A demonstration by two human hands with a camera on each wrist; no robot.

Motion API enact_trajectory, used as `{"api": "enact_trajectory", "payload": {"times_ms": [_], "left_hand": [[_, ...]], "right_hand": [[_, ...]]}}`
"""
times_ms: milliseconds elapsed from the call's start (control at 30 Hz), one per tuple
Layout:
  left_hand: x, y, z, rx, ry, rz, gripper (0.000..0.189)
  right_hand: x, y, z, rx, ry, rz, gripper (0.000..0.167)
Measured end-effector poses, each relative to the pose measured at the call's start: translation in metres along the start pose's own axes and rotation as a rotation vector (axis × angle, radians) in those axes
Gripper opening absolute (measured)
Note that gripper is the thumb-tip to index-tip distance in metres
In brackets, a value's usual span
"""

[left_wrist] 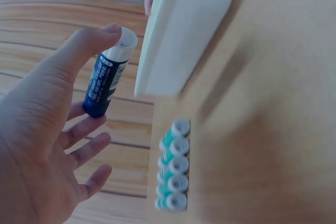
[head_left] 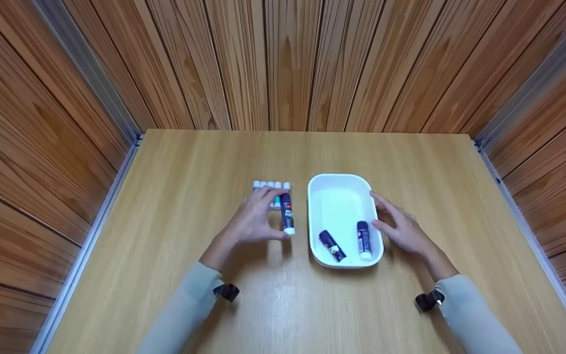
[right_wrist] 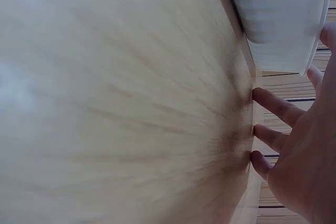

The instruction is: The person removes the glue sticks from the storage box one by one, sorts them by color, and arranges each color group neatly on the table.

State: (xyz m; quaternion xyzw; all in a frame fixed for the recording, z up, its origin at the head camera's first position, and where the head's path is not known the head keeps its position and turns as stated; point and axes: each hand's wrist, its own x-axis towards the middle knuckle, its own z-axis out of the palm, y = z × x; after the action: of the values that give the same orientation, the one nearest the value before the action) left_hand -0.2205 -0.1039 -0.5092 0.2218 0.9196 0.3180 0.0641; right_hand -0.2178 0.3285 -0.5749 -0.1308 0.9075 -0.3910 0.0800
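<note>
In the head view my left hand point(head_left: 248, 220) pinches a dark blue glue stick point(head_left: 287, 212) between thumb and fingers, raised over the table left of the tray. The left wrist view shows the thumb on the white end of this glue stick point(left_wrist: 107, 80), with the other fingers spread. My right hand point(head_left: 405, 233) touches the right side of a white tray point(head_left: 339, 201) with thumb and forefinger, its fingers loosely extended. Inside the tray lie two more glue sticks, one tilted point(head_left: 332, 245) and one nearly straight point(head_left: 363, 240).
A row of several white and green sticks point(left_wrist: 176, 166) stands on the table left of the tray, partly hidden behind my left hand in the head view. Wood-panelled walls point(head_left: 288, 64) enclose the wooden table point(head_left: 189, 162) at the back and sides.
</note>
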Motion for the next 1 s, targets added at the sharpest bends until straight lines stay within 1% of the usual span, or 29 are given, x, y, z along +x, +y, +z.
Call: {"api": "enact_trajectory", "payload": {"times_ms": [100, 300, 467, 633, 800, 1000], "left_hand": [[-0.005, -0.009, -0.004, -0.018, 0.007, -0.002, 0.103], [-0.014, -0.025, -0.011, -0.010, -0.006, -0.026, 0.103], [-0.023, -0.039, -0.010, -0.019, -0.016, -0.062, 0.103], [-0.030, -0.052, -0.006, -0.046, -0.060, -0.098, 0.105], [-0.035, -0.066, -0.003, -0.051, -0.107, -0.157, 0.106], [-0.038, -0.081, -0.002, -0.051, -0.145, -0.178, 0.106]], "right_hand": [[0.000, 0.000, 0.000, -0.004, 0.002, 0.000, 0.074], [-0.001, 0.000, 0.000, -0.001, 0.004, -0.002, 0.074], [-0.002, 0.000, 0.000, 0.001, 0.005, 0.000, 0.075], [-0.002, -0.001, 0.000, -0.001, 0.007, 0.006, 0.075], [-0.001, -0.002, 0.000, 0.001, 0.008, -0.004, 0.076], [-0.001, 0.000, 0.001, 0.006, 0.006, 0.003, 0.075]]}}
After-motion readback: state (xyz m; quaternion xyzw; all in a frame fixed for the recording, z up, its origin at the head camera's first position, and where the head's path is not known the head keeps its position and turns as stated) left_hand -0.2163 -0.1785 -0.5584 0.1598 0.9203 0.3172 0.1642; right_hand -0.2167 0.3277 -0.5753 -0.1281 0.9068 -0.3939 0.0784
